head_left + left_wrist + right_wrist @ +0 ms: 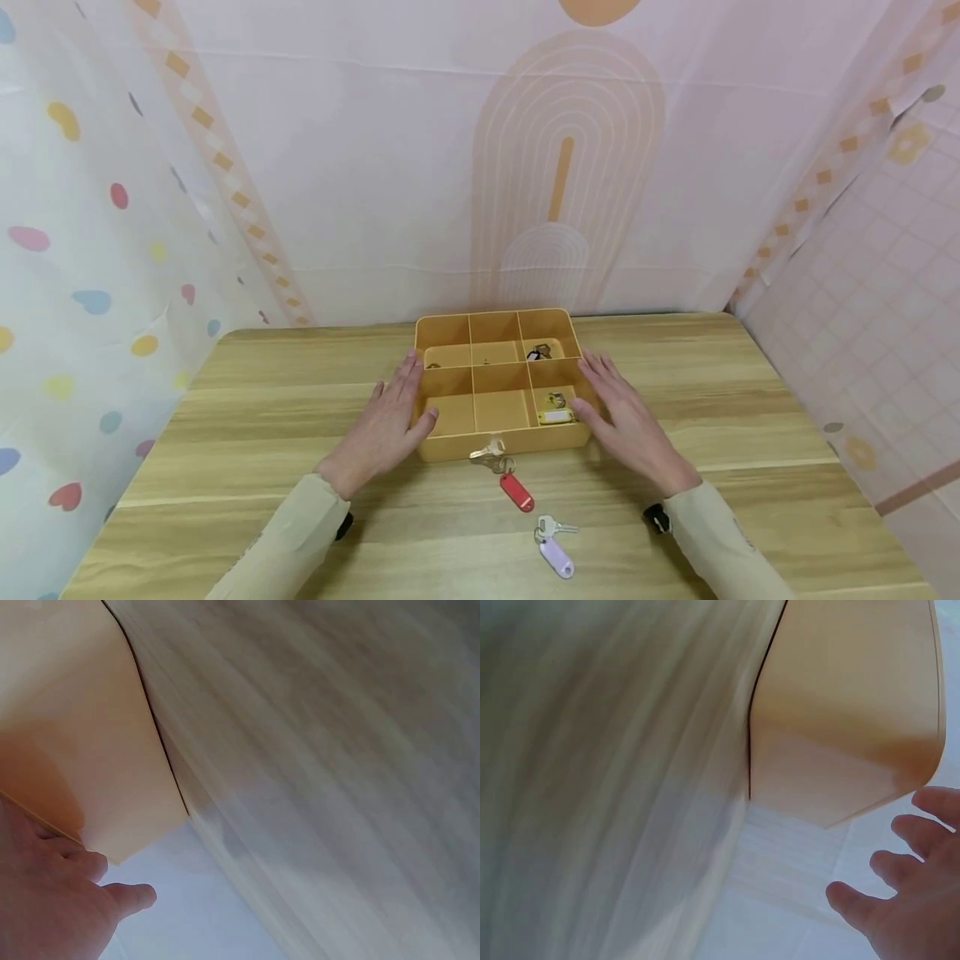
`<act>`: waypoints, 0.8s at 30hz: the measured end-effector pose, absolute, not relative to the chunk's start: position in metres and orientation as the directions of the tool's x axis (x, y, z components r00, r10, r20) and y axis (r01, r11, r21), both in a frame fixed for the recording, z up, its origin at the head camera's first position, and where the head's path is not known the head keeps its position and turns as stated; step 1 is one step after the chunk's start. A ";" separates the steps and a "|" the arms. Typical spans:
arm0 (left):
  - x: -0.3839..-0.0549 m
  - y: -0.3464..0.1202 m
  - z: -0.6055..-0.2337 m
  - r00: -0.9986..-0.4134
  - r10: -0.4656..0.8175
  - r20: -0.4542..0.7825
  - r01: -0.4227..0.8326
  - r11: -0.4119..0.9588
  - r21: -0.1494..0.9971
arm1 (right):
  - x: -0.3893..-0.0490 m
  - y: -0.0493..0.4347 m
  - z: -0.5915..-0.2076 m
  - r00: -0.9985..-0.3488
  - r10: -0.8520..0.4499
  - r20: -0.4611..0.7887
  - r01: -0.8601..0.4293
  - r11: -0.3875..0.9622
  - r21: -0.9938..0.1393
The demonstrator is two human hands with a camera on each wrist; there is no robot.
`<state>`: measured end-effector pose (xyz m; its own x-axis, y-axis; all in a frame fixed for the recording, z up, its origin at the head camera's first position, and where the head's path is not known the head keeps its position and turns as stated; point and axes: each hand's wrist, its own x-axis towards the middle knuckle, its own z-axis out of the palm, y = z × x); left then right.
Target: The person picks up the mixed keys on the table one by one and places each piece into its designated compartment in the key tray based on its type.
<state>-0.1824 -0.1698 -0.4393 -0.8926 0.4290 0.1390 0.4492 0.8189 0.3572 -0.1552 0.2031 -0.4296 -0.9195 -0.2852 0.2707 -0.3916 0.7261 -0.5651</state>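
A yellow divided box, two rows of three compartments, stands on the table between both hands. My left hand lies along its left side, fingers extended and thumb over the front left corner. On the right side my right hand has its fingers straight and spread, fingertips right at the rim. A key with a yellow tag lies in the front right compartment, and keys with a dark tag in the back right one. Just before the box lies a key with a red tag; nearer is one with a lilac tag.
The wood-grain table extends to both sides of the box. A patterned cloth hangs behind the table's back edge, with more cloth at left and right. Small metal bits show in the back left compartment, mostly hidden by the divider.
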 end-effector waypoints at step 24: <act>-0.177 -0.173 -0.439 -0.871 0.420 0.255 0.489 0.792 0.366 | -0.151 0.217 -0.434 -0.906 -0.384 0.178 -0.420 0.767 -0.485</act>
<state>-0.1768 -0.1728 -0.4386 -0.8710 0.4198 0.2551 0.4889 0.7921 0.3656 -0.1512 0.2174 -0.4340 -0.9061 -0.3839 0.1776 -0.4200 0.7668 -0.4854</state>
